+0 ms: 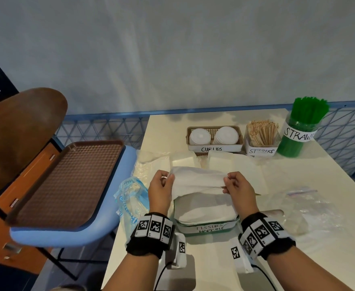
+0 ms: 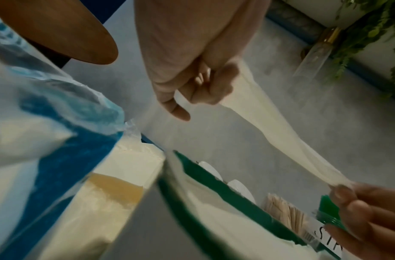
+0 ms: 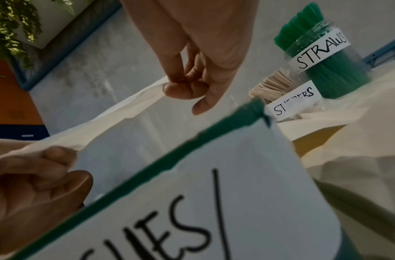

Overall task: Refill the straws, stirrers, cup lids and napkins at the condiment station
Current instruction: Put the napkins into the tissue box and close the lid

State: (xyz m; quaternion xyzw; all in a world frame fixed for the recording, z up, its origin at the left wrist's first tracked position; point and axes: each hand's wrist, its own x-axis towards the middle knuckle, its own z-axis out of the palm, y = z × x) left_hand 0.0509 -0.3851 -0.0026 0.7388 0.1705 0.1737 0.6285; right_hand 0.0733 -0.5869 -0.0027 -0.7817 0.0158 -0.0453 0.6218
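Both hands hold one white napkin stretched between them above the green box labelled tissues/napkins, which has a white stack inside. My left hand pinches the napkin's left edge; my right hand pinches its right edge. The left wrist view shows the left hand gripping the napkin, with the right hand at the far end. In the right wrist view the right hand pinches the napkin over the green box.
At the table's back stand a cup lids basket, a stirrers box and a jar of green straws. A blue-printed plastic bag lies left, clear plastic bags right. A brown tray rests on a blue chair.
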